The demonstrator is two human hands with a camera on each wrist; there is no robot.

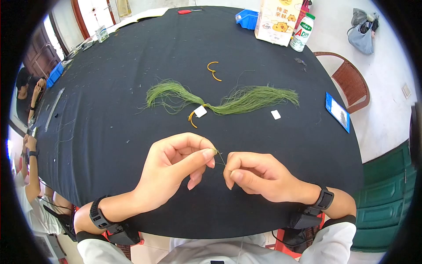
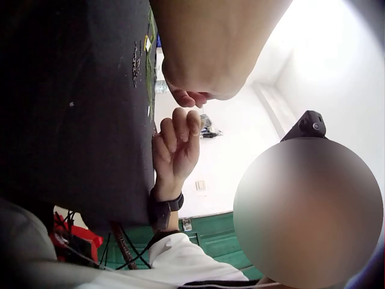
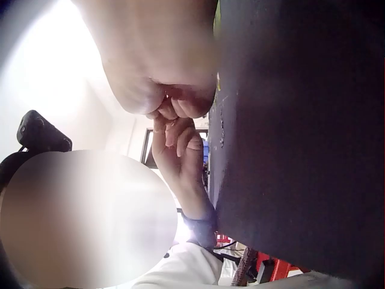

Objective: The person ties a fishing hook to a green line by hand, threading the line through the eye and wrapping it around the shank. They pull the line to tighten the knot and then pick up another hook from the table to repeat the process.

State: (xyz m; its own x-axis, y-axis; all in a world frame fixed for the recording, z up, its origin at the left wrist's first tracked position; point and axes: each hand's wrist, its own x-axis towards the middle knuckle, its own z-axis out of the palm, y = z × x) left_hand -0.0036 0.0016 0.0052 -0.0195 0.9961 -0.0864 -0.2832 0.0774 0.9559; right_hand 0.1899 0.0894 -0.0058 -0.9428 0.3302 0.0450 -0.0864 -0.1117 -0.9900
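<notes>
In the head view the left hand (image 1: pixel 176 165) pinches a small greenish knot of thread (image 1: pixel 216 152) between thumb and index finger. Thin strands (image 1: pixel 222 159) run from it to the right hand (image 1: pixel 259 176), whose thumb and curled index finger pinch them. Beyond the hands lies a long bundle of green threads (image 1: pixel 255 99), gathered near its middle beside a white tag (image 1: pixel 200 111) and a yellow curved piece (image 1: pixel 192 119). The left wrist view shows the right hand (image 2: pixel 177 144) with curled fingers; the right wrist view shows the left hand (image 3: pixel 180 150). The pinched thread is too small to tell there.
Another yellow curved piece (image 1: pixel 213 71) lies behind the bundle, a white square (image 1: pixel 275 115) to its right. A blue packet (image 1: pixel 337 112) is at the right edge. A blue bin (image 1: pixel 247 19), printed bag (image 1: pixel 277 22), bottle (image 1: pixel 302 33) and red-handled tool (image 1: pixel 184 12) stand or lie at the back.
</notes>
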